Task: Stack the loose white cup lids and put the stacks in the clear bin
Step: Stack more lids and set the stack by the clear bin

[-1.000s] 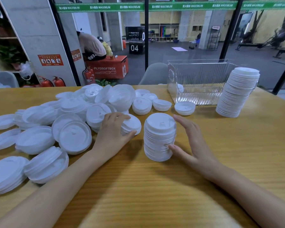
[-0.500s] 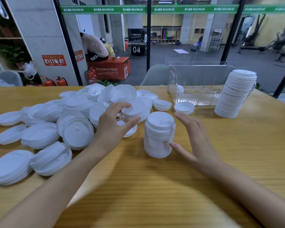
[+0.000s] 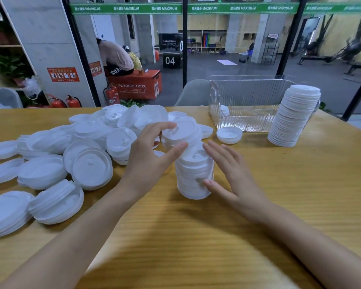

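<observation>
A short stack of white lids [image 3: 194, 176] stands in the middle of the wooden table. My left hand [image 3: 148, 159] pinches a small bunch of lids [image 3: 181, 133] between thumb and fingers, tilted just above the stack's top. My right hand [image 3: 233, 176] steadies the stack from the right with straight fingers, thumb against its lower side. Loose lids [image 3: 88, 142] lie heaped on the left. The clear bin [image 3: 248, 101] stands at the back right. A tall stack of lids [image 3: 294, 119] leans beside the bin's right end.
A single upturned lid [image 3: 229, 134] lies in front of the bin. Short nested stacks [image 3: 56, 201] lie at the near left. A grey chair back [image 3: 194, 92] rises behind the table's far edge. Bare wood [image 3: 196, 236] fills the near side.
My left hand lifted a few lids off the pile and carried them right and up, over the middle stack. My right hand stayed against the stack.
</observation>
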The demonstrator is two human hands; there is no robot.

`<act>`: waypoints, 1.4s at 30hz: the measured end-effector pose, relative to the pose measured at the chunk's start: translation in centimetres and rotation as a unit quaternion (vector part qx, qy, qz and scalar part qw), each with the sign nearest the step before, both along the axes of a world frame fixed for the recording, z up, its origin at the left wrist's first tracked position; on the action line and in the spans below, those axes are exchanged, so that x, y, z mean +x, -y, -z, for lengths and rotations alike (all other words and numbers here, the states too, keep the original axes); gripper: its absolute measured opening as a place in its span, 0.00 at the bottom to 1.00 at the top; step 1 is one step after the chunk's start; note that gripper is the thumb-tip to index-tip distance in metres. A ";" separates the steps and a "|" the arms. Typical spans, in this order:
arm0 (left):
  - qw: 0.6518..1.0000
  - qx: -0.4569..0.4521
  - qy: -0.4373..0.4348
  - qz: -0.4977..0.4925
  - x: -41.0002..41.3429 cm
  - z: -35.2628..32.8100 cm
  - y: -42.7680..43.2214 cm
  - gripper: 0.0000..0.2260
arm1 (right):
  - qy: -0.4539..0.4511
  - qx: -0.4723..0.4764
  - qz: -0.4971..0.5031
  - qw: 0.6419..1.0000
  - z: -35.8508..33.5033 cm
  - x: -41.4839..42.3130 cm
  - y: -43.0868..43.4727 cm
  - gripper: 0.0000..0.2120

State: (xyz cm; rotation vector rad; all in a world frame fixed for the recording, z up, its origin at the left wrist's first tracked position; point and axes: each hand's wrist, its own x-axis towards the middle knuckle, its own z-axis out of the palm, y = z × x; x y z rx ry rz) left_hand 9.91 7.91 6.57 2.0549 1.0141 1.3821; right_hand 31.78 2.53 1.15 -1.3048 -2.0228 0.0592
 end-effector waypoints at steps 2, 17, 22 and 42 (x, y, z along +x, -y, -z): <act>1.000 -0.010 0.002 0.005 -0.1 0.3 -0.1 0.21 | -0.049 -0.029 -0.029 0.998 -0.1 -0.3 0.0 0.33; 0.996 -0.036 -0.048 0.063 0.8 1.0 0.8 0.24 | -0.058 0.065 -0.019 0.996 0.1 0.4 0.4 0.29; 0.997 -0.025 -0.031 0.065 0.8 1.5 0.9 0.24 | -0.033 0.083 -0.016 0.996 0.3 0.4 0.3 0.28; 0.944 0.082 -0.313 -0.068 -5.9 6.5 -3.4 0.17 | -0.027 0.087 -0.010 0.996 0.3 0.3 0.4 0.28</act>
